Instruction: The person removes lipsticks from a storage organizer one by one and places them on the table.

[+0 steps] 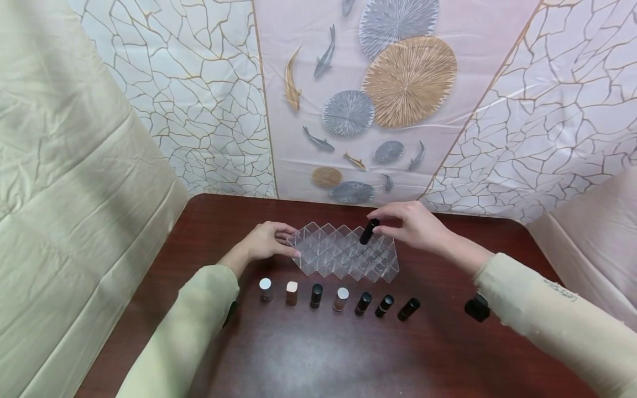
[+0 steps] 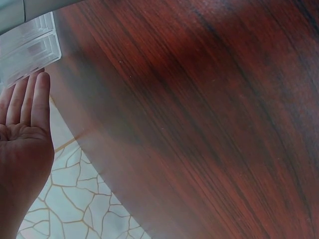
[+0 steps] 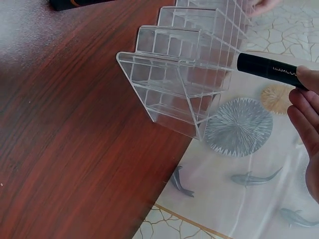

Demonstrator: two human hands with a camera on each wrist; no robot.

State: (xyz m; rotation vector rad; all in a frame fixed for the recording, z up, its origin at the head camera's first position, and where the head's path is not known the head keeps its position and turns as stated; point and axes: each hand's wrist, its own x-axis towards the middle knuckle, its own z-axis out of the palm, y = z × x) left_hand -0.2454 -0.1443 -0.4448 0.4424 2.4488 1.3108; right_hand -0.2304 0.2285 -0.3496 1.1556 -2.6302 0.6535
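A clear lipstick organizer with diamond-shaped compartments stands on the dark wood table. At its left end rests my left hand, thumb toward the front and fingers toward the back. The left wrist view shows those fingers straight, with the fingertips at the edge of the organizer. My right hand pinches a black lipstick tube between thumb and fingers. In the right wrist view this tube is beside the organizer's upper rear edge, with pale lettering on its side.
In front of the organizer several lipsticks stand in a row, among them a white-capped one, a pink-capped one and a black one at the right end. A patterned cloth hangs right behind the table.
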